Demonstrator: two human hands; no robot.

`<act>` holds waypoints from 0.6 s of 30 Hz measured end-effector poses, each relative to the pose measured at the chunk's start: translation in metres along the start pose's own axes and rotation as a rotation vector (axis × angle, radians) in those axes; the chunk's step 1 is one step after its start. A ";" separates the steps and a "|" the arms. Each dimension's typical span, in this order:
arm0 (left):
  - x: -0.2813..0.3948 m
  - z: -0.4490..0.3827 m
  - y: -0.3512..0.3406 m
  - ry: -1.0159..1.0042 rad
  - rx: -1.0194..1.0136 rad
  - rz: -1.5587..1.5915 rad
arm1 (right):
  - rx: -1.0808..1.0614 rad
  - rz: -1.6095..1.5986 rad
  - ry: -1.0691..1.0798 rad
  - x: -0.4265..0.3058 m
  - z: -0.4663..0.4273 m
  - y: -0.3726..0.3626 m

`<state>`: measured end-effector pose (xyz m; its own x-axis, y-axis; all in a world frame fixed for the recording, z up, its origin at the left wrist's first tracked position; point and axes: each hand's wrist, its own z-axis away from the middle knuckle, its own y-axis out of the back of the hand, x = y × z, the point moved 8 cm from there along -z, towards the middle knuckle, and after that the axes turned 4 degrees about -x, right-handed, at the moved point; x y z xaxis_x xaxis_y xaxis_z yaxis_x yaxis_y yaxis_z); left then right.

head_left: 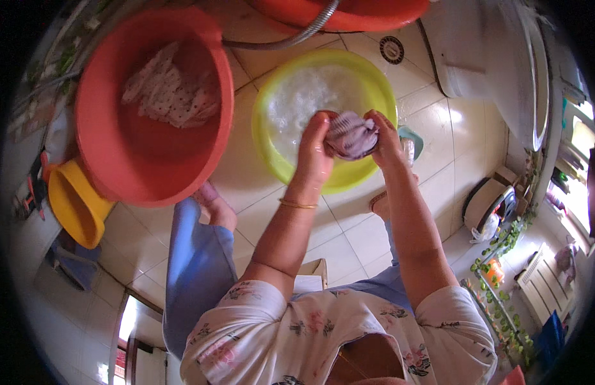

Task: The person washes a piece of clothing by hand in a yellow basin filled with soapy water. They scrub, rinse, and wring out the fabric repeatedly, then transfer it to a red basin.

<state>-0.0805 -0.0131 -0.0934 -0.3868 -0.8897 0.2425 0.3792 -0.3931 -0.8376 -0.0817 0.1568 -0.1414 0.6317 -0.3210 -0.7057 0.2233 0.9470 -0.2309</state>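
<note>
My left hand [317, 144] and my right hand [385, 139] grip a bunched, wet cloth [352, 135] with dark stripes between them. They hold it above a yellow-green plastic basin [263, 149] of sudsy water [302, 96]. To the left, a large red plastic tub [148, 159] holds a crumpled, pale cloth with small dark spots [174, 94]. The palms and some fingers are partly hidden by the bunched cloth.
A ribbed metal hose [307, 33] runs between the tub and another red basin [340, 17] at the top. A round floor drain [391, 50] lies beyond the yellow-green basin. A yellow container [80, 207] stands at left; a teal item [415, 139] is near my right wrist.
</note>
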 end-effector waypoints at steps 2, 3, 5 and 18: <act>0.015 -0.004 0.007 -0.040 -0.334 -0.027 | -0.092 -0.209 -0.053 -0.024 0.029 -0.033; 0.017 -0.002 0.002 -0.069 -0.503 -0.004 | -0.136 -0.313 -0.070 -0.033 0.040 -0.050; -0.008 -0.009 0.012 0.007 -0.448 0.225 | -0.091 -0.264 -0.048 -0.032 0.042 -0.056; -0.063 -0.019 0.044 0.290 -0.147 0.276 | 0.689 1.384 0.104 0.015 0.048 0.205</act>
<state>-0.0555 0.0299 -0.1550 -0.5163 -0.8464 -0.1307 0.3855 -0.0934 -0.9180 0.0087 0.3459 -0.1670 0.5801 0.8008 -0.1490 -0.1666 0.2957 0.9406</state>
